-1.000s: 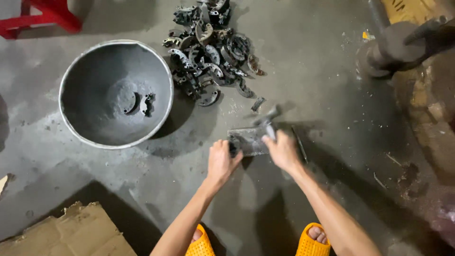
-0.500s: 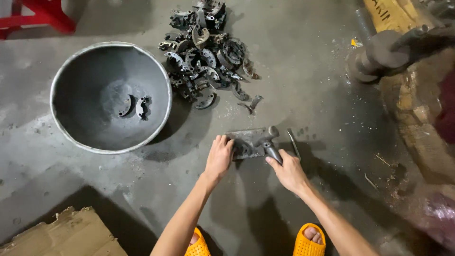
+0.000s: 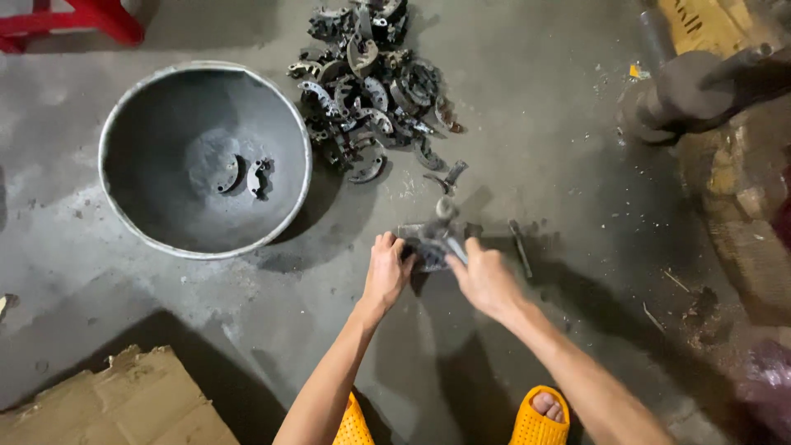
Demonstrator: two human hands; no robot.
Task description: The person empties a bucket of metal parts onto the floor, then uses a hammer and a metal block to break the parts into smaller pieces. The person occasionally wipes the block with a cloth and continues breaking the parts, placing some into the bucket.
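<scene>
A dark metal part point(image 3: 424, 243) lies on a small metal block on the concrete floor. My left hand point(image 3: 386, 272) presses on its left side and holds it down. My right hand point(image 3: 484, 278) grips the handle of a small hammer point(image 3: 446, 221) whose head stands just above the part. A pile of curved dark metal pieces point(image 3: 371, 91) lies a little beyond the hands. One loose piece point(image 3: 449, 175) lies between the pile and the block.
A large grey metal bowl point(image 3: 124, 214) with two curved pieces inside sits at the left. A thin rod point(image 3: 520, 247) lies right of the block. Torn cardboard point(image 3: 115, 408) is at the bottom left, heavy machinery point(image 3: 709, 91) at the right, a red stool point(image 3: 74, 21) top left.
My right hand has shifted along the hammer and moved its head over the part. My left hand stays on the part. The camera view has drifted slightly.
</scene>
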